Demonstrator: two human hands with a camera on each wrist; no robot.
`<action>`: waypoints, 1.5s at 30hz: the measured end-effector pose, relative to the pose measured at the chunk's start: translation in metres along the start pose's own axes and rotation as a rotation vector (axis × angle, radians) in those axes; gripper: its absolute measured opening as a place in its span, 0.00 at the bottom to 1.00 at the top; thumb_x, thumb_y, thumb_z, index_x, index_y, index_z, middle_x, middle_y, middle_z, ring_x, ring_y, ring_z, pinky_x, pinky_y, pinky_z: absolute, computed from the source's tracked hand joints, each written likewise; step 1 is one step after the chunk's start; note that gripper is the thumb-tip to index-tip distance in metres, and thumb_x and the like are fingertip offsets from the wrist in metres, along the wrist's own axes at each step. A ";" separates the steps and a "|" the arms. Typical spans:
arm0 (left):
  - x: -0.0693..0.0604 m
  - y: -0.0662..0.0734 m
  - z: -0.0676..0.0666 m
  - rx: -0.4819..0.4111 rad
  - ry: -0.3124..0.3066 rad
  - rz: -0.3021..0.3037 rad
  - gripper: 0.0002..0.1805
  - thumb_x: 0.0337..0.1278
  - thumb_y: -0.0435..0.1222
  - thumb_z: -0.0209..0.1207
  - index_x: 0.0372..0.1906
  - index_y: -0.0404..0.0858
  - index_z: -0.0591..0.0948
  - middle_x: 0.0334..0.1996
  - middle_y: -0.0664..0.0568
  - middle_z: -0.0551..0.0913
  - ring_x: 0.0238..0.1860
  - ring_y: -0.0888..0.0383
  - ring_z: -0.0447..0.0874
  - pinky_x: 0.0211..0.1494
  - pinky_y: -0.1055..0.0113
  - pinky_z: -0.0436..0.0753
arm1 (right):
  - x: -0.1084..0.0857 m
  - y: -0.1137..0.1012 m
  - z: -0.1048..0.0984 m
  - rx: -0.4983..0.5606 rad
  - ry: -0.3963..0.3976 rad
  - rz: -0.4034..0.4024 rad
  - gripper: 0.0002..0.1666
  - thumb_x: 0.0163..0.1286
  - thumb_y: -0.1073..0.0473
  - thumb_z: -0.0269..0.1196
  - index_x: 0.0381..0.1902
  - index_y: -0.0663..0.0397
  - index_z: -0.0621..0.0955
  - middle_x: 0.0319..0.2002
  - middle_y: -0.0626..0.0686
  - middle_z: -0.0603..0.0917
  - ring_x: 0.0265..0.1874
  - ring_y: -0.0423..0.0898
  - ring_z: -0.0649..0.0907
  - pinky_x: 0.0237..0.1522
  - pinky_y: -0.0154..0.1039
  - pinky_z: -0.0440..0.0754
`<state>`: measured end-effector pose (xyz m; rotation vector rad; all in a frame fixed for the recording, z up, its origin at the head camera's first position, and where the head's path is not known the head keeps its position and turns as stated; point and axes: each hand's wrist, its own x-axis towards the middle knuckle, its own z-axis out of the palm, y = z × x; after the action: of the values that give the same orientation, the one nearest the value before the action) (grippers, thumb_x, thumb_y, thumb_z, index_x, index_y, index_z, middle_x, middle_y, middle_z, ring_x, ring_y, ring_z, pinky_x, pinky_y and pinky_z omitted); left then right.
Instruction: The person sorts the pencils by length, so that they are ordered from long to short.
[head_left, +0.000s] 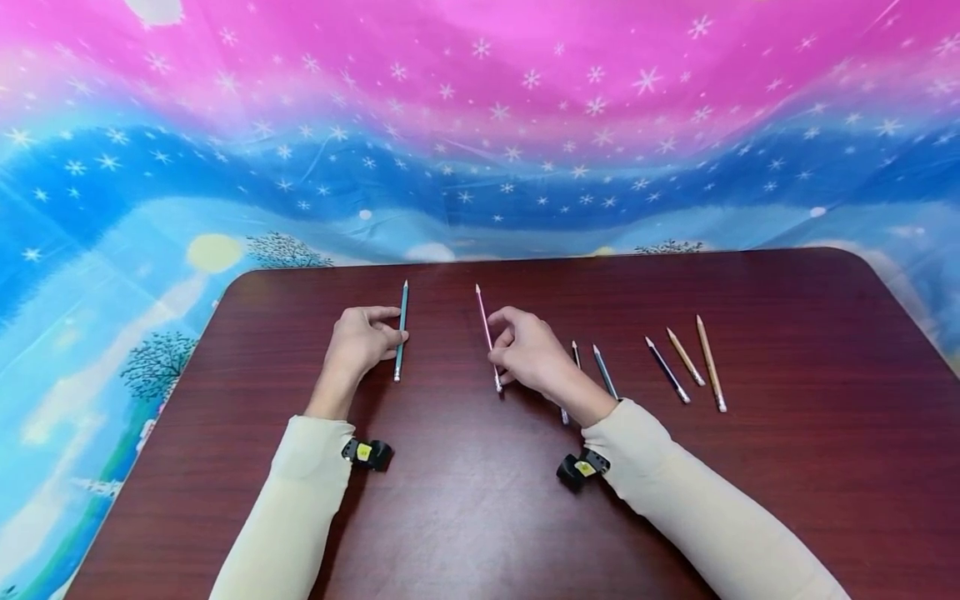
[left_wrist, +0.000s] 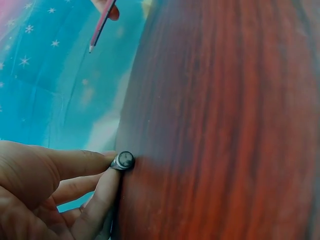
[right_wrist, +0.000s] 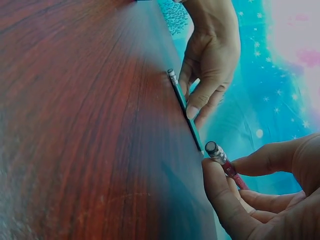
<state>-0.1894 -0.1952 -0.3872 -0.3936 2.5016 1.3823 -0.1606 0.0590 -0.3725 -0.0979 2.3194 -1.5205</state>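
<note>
Between thumb and fingers, my left hand [head_left: 358, 340] pinches a teal pencil [head_left: 402, 321] near the table's far side, its sharpened tip pointing away from me. The end of this pencil [left_wrist: 125, 160] faces the camera in the left wrist view. To the right, my right hand [head_left: 531, 348] pinches a pink pencil [head_left: 483, 312] by its lower part, tip also pointing away. Its metal ferrule and eraser end [right_wrist: 215, 151] show close up in the right wrist view. The two pencils stand apart, roughly side by side. Whether either touches the table I cannot tell.
Right of my right hand lie a dark pencil [head_left: 575, 354] and a blue pencil [head_left: 604, 371], both partly hidden by the wrist. Farther right are another dark pencil [head_left: 667, 371] and two wood-coloured pencils [head_left: 686, 357]. A snowflake-patterned cloth [head_left: 480, 125] hangs behind the brown table [head_left: 450, 517].
</note>
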 end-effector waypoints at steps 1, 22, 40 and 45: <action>0.000 0.000 0.000 0.000 -0.001 0.001 0.27 0.68 0.31 0.64 0.71 0.43 0.80 0.45 0.45 0.89 0.44 0.58 0.92 0.50 0.63 0.91 | 0.000 0.000 0.000 0.002 0.002 0.002 0.30 0.68 0.74 0.59 0.68 0.62 0.74 0.35 0.57 0.81 0.23 0.46 0.83 0.29 0.41 0.90; 0.000 0.000 0.000 0.001 0.011 -0.026 0.26 0.68 0.32 0.65 0.70 0.45 0.80 0.42 0.47 0.86 0.39 0.59 0.91 0.48 0.64 0.91 | 0.019 -0.010 0.029 0.051 0.032 -0.020 0.30 0.65 0.77 0.58 0.66 0.63 0.74 0.33 0.57 0.81 0.19 0.45 0.82 0.27 0.40 0.89; -0.002 0.005 0.003 0.001 0.043 -0.015 0.26 0.69 0.30 0.64 0.70 0.42 0.81 0.43 0.43 0.90 0.37 0.60 0.91 0.46 0.65 0.91 | 0.047 -0.032 0.070 -0.034 0.096 0.025 0.25 0.70 0.72 0.63 0.64 0.63 0.76 0.31 0.56 0.82 0.16 0.43 0.81 0.23 0.38 0.88; -0.002 0.004 0.002 0.004 0.037 -0.007 0.25 0.69 0.30 0.64 0.70 0.40 0.80 0.41 0.43 0.89 0.35 0.62 0.91 0.46 0.65 0.91 | 0.052 -0.037 0.080 -0.093 0.097 0.031 0.25 0.71 0.70 0.64 0.65 0.62 0.75 0.34 0.59 0.85 0.15 0.42 0.81 0.20 0.34 0.85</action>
<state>-0.1889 -0.1917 -0.3842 -0.4304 2.5295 1.3797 -0.1872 -0.0389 -0.3813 -0.0120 2.4558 -1.4315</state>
